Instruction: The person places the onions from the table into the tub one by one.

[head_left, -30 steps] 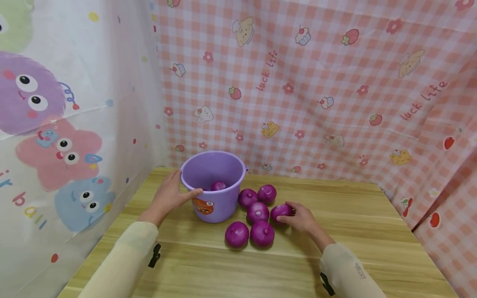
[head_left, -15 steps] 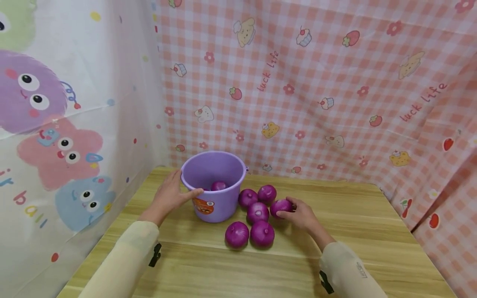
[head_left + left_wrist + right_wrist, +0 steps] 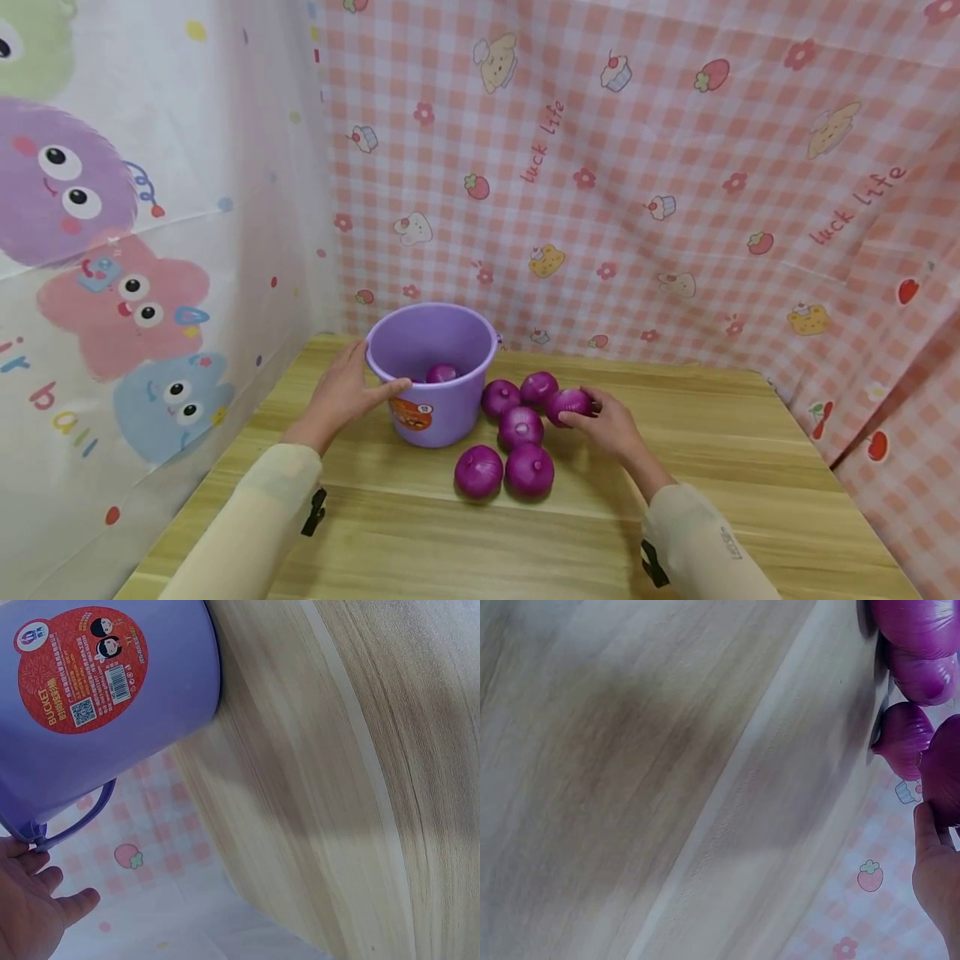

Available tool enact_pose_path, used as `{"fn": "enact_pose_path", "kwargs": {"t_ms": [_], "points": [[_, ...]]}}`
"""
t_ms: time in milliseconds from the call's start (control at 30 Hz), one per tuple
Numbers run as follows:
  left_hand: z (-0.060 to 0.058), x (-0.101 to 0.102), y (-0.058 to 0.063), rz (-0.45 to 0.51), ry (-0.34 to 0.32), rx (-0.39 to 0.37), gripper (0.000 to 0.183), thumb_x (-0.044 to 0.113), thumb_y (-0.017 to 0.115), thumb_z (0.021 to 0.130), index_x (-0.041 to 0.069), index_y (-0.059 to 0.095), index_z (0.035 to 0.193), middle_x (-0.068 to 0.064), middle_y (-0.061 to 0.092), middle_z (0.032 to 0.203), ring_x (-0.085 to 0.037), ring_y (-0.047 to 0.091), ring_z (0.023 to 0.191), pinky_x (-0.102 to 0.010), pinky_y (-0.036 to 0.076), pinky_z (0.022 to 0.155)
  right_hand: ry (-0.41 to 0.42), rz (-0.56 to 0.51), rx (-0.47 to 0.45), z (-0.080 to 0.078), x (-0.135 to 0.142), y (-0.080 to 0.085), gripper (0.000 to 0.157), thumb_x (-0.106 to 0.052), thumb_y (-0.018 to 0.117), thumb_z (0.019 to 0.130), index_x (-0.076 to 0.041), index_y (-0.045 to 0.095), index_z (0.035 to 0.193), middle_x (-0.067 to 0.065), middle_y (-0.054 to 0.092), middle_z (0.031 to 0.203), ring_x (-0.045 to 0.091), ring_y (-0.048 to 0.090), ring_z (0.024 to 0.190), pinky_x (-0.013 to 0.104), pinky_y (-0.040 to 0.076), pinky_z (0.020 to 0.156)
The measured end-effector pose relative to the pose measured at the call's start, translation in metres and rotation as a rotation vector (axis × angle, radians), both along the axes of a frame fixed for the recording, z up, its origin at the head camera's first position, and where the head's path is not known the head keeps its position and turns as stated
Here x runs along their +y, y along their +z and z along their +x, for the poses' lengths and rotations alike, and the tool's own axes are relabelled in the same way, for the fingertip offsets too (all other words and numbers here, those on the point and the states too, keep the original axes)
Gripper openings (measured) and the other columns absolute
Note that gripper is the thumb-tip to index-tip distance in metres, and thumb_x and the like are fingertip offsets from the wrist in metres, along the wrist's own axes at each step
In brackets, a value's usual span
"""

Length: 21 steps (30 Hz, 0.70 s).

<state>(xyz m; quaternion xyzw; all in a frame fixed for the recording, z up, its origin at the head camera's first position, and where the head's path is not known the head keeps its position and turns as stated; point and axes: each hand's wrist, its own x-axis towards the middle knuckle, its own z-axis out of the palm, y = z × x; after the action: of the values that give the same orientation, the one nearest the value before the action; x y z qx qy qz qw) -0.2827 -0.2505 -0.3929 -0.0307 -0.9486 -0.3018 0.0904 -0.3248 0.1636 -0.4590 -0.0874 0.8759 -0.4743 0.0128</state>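
Note:
A purple bucket with a round red label stands upright on the table. My left hand rests at its left side, the straight thumb along the front rim; in the left wrist view the fingers lie by the handle joint. Inside the bucket a red onion shows. To the right of the bucket, my right hand grips another red onion between thumb and fingers. In the right wrist view this held onion is partly cut off by the frame edge.
Several more red onions, such as the front pair's left one, the central one and the rear one, lie close together right of the bucket. The wooden table is backed by a pink checked cloth; a white printed cloth hangs at left.
My right hand has shifted the gripped onion a little up and away from me, so it now overlaps the rear onion in the head view. Left hand and bucket stay put.

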Motion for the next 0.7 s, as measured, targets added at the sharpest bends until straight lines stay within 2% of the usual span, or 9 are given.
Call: {"fn": "enact_pose_path", "kwargs": {"t_ms": [533, 700], "points": [[0.0, 0.001, 0.0, -0.022, -0.003, -0.001, 0.116, 0.075, 0.064, 0.079, 0.003, 0.018, 0.158, -0.024, 0.024, 0.159, -0.044, 0.021, 0.145, -0.066, 0.022, 0.113, -0.053, -0.121, 0.033, -0.003, -0.007, 0.015, 0.082, -0.037, 0.077, 0.087, 0.003, 0.039, 0.149, 0.029, 0.051, 0.14, 0.041, 0.052, 0.127, 0.046, 0.049, 0.101], [0.0, 0.002, 0.001, -0.018, -0.002, 0.004, 0.113, 0.07, 0.066, 0.081, 0.003, 0.018, 0.158, -0.024, 0.024, 0.159, -0.044, 0.022, 0.145, -0.067, 0.022, 0.112, -0.06, -0.138, 0.037, -0.003, -0.009, 0.021, 0.085, -0.038, 0.077, 0.087, 0.001, 0.037, 0.15, 0.028, 0.05, 0.141, 0.04, 0.052, 0.127, 0.046, 0.049, 0.101]]}}
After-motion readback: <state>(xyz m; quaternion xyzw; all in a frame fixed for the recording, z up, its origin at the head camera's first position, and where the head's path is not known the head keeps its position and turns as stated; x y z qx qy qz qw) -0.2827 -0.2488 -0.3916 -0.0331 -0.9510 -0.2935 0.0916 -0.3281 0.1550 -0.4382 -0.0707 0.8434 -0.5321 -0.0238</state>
